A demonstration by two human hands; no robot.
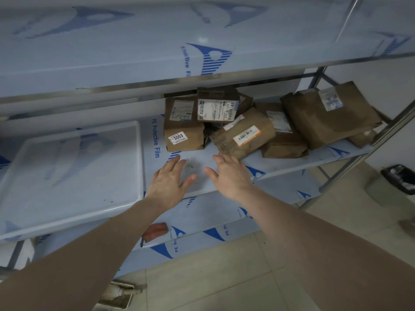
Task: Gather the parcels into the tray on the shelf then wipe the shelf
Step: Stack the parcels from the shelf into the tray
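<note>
Several brown paper parcels are piled on the right half of the middle shelf (202, 160). A parcel labelled 3003 (183, 124) stands at the pile's left, and a tilted parcel with an orange-edged label (243, 134) lies in front. A big parcel (330, 113) leans at the right. A clear plastic tray (69, 169) with nothing in it sits on the same shelf's left half. My left hand (169, 182) and my right hand (229, 173) hover open over the shelf just in front of the pile, touching no parcel.
The upper shelf (157, 48) overhangs the pile closely. A reddish-brown cloth (156, 231) lies on the lower shelf. A metal post (368, 149) bounds the shelf at the right. Small dirt specks mark the shelf between my hands. A dark bin (399, 178) stands on the floor at the right.
</note>
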